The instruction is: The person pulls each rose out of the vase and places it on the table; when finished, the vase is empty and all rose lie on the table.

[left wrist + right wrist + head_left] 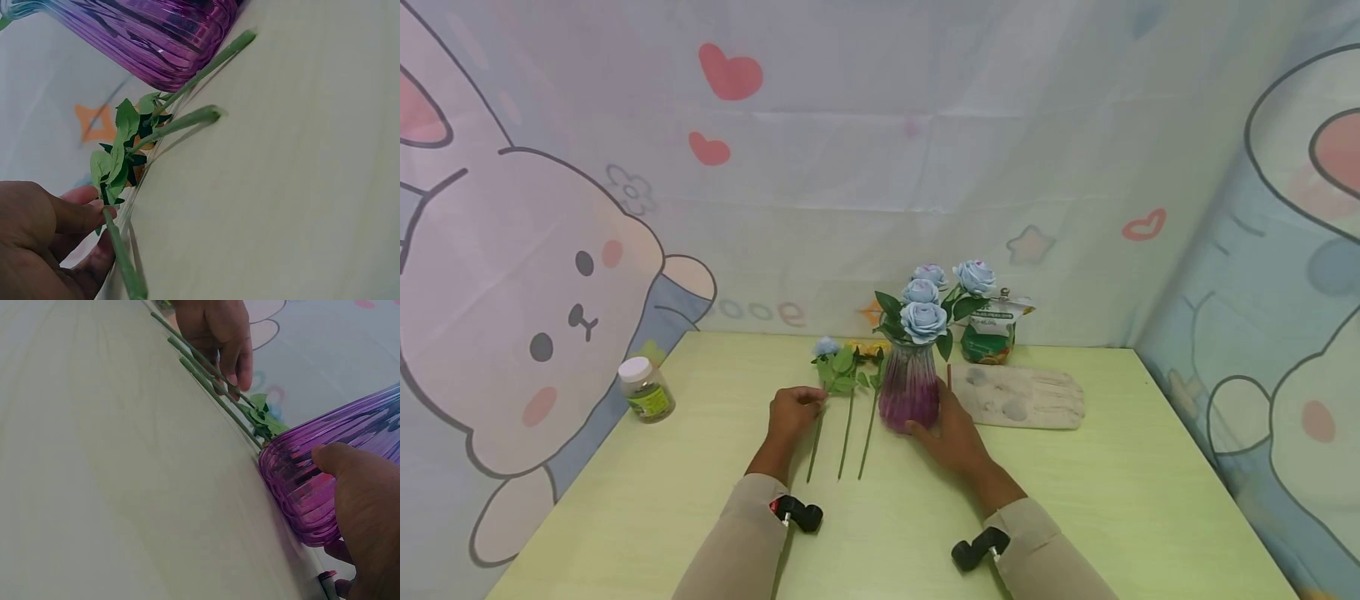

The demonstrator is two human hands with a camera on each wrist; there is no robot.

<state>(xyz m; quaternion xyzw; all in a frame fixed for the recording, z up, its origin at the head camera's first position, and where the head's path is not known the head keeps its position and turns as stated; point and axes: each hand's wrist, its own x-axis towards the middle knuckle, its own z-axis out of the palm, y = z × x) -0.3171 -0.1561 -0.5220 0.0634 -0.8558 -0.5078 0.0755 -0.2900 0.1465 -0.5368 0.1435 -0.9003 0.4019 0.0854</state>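
My right hand [957,437] grips the lower part of a ribbed glass vase [910,392], clear at the neck and purple at the base, which stands upright on the table. Several pale-blue artificial roses [923,321] with green leaves fill the vase. Left of it, three loose stems lie side by side, their leafy ends away from me. On the leftmost, a blue bloom [826,346] shows. My left hand [793,412] pinches this rose's stem [125,262] just below the leaves, between thumb and fingers. The other two stems [187,122] lie between that hand and the vase.
A white-lidded jar [647,390] stands at the table's left edge. Behind the vase, to the right, is a green-and-white pouch [992,333]. A pale flat glove-like piece [1026,398] lies right of the vase. Something yellow [868,348] sits behind the stems, near the curtain.
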